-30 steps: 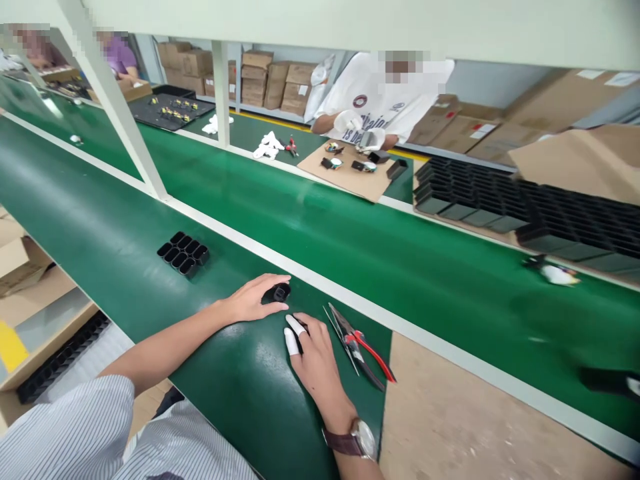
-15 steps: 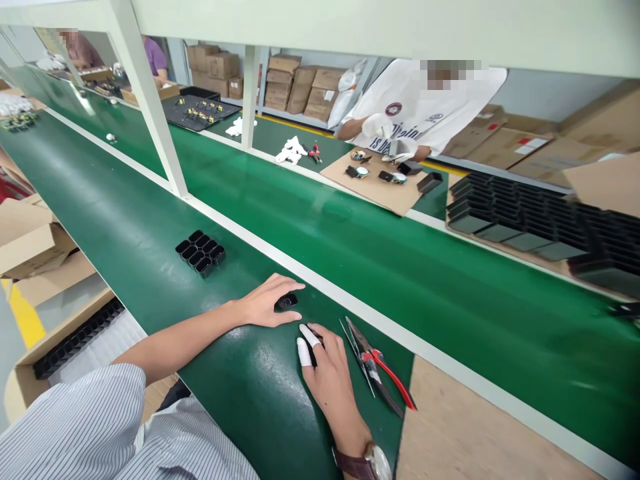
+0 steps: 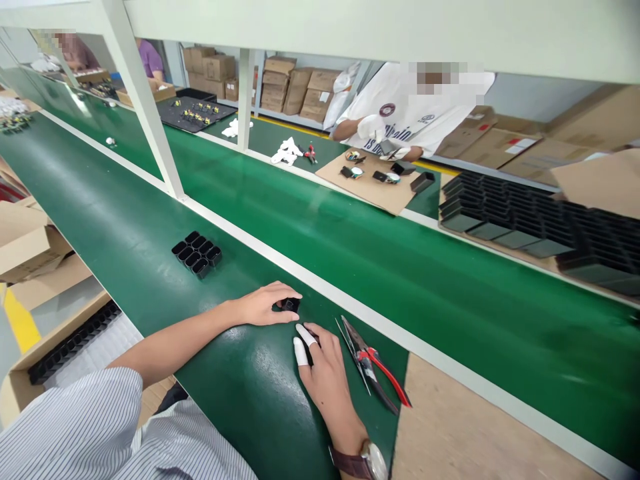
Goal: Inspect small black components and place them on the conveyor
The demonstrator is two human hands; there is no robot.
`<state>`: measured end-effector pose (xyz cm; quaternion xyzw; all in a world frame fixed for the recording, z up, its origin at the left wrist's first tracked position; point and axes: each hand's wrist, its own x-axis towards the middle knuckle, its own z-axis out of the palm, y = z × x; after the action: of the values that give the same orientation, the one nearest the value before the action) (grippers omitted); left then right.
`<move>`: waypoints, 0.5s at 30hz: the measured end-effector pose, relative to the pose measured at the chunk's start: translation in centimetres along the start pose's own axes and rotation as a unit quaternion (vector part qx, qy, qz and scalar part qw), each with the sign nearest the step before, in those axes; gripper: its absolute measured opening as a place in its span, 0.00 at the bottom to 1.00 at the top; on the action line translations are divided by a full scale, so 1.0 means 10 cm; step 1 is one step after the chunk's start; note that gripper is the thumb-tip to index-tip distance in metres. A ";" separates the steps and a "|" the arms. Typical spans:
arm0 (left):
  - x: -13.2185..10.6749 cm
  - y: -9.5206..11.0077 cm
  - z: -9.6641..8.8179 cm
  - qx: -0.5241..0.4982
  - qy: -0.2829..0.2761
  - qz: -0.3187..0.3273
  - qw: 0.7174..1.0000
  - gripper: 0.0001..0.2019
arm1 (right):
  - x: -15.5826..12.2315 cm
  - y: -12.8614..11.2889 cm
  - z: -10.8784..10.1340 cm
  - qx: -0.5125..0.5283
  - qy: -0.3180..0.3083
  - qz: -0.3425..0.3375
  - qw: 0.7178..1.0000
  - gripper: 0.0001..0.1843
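Observation:
My left hand is closed around a small black plastic cup on the green bench, the thumb on its near side and the fingers on its far side. Just to the right, my right hand rests low with curled fingers. White finger cots cover its thumb and index finger. Something dark shows under those fingers, mostly hidden, and I cannot make it out. Beside the right hand lie tweezers and long-nose pliers with red and black handles. Further left, several similar black cups stand grouped in rows.
A white divider strip separates my bench from the green belt. A brown board lies at the right. Opposite, a co-worker in white gloves handles a dark part beside stacked black housings. A post rises at the left.
My left fingers and thumb have closed in on the black cup, which was lying between them with gaps. My right hand stays nearly in place. The whole view has shifted slightly.

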<state>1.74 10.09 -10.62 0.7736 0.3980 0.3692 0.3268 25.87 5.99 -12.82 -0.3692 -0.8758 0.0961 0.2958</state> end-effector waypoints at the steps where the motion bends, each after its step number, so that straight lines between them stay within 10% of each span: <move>1: 0.00 0.00 0.01 0.006 -0.004 -0.002 1.000 0.25 | 0.00 0.00 0.00 0.001 0.001 -0.001 1.000 0.19; 15: -0.02 0.08 0.02 0.028 -0.013 -0.092 0.995 0.26 | 0.01 -0.02 0.00 0.008 0.010 0.007 1.000 0.20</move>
<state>2.06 9.50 -10.18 0.7475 0.4733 0.3161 0.3426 25.69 5.88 -12.66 -0.3741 -0.8692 0.1016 0.3071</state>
